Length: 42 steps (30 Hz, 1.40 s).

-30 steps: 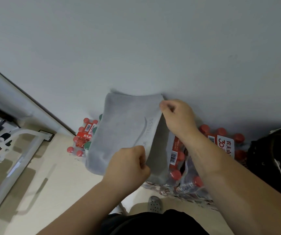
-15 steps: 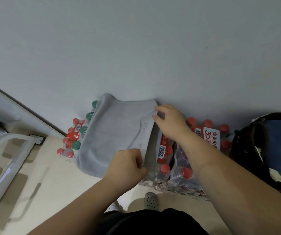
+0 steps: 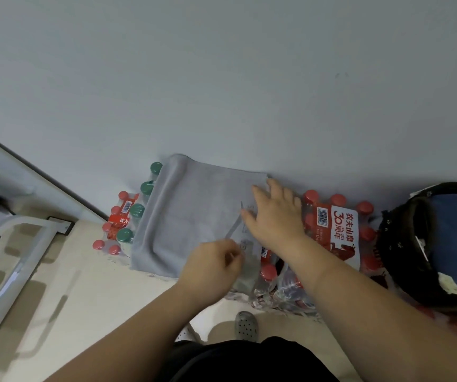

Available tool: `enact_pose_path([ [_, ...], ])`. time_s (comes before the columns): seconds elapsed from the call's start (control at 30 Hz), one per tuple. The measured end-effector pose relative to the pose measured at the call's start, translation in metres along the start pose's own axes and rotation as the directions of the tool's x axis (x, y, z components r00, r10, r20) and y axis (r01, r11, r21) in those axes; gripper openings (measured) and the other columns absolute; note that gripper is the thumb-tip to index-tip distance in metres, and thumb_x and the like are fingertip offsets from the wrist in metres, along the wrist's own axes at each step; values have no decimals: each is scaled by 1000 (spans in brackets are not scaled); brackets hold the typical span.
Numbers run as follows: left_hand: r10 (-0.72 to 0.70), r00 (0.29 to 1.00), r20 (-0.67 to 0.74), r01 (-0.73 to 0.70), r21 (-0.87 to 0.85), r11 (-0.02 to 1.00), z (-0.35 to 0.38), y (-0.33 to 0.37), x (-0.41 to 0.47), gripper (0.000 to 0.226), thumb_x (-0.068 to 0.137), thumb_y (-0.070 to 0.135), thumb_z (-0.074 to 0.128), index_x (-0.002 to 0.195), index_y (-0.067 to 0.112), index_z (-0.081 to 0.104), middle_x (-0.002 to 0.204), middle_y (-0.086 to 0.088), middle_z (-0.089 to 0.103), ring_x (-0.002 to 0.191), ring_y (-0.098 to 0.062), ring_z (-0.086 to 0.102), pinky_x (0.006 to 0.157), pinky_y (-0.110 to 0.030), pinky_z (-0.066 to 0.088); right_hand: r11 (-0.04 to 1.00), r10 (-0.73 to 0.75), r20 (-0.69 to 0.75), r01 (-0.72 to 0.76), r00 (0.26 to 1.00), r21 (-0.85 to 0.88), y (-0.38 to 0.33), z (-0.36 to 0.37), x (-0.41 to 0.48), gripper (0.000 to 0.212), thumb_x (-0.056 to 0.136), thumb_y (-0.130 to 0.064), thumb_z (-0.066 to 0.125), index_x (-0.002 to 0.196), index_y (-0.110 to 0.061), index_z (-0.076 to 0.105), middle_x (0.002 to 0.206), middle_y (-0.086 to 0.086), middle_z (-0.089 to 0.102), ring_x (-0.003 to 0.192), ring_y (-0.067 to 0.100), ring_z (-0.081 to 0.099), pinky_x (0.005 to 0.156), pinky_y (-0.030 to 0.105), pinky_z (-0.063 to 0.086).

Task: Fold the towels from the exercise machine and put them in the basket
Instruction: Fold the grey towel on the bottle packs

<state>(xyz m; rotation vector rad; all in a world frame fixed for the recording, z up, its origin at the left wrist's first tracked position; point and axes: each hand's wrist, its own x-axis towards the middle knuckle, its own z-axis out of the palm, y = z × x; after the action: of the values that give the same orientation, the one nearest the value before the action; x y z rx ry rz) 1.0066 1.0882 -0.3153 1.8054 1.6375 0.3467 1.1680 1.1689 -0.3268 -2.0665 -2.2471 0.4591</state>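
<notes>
Both hands are over a grey towel (image 3: 191,216) that lies spread on packs of bottled water against the wall (image 3: 222,78). The left hand (image 3: 211,268) is curled near the towel's near right corner, fingers drawn in around a thin edge of the cloth, though how firmly it pinches is hard to tell. The right hand (image 3: 274,216) is open, fingers spread and flat, palm down on the towel's right side by its far corner, holding nothing. The towel is plain mid-grey with a soft, matte nap; it looks folded, a roughly square panel with a rounded fold along its left side and a diagonal edge of a lifted flap running between the two hands. Faint stitched lettering shows near the right edge, too blurred to read. Green caps (image 3: 147,187) stand just beside its left edge, red caps (image 3: 337,201) beyond its right under a red and white label. A dark basket (image 3: 403,244) with a blue cloth inside sits to the right, apart from the towel. White machine tubing (image 3: 15,260) crosses the pale floor (image 3: 84,299) at left.
</notes>
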Motion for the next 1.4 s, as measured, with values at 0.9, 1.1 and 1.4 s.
enact_pose_path([
  [0.9,230,965,130,-263,543,798,-77,-168,-44,64,95,69,28,143,31,47,155,2,41,142,-26,38,113,-56,26,995,-15,160,30,987,-94,-68,63,-69,87,87,-78,3,154,-28,-22,160,-7,-32,146,16,-33,122,47,-13],
  [1.1,353,932,83,-359,349,866,-101,-171,-34,41,89,45,50,127,29,55,123,8,64,107,-21,61,92,-39,49,1000,-2,66,2,998,9,-75,66,-96,80,93,-73,11,158,-28,6,165,-11,-4,153,12,-10,125,43,1],
  [1.4,278,958,-63,-244,323,914,-137,-141,49,47,92,26,60,136,15,52,132,-12,56,115,-36,54,97,-46,46,990,137,-240,-129,961,51,-41,29,-21,42,95,-23,51,133,-7,59,128,12,60,116,33,53,102,47,43],
])
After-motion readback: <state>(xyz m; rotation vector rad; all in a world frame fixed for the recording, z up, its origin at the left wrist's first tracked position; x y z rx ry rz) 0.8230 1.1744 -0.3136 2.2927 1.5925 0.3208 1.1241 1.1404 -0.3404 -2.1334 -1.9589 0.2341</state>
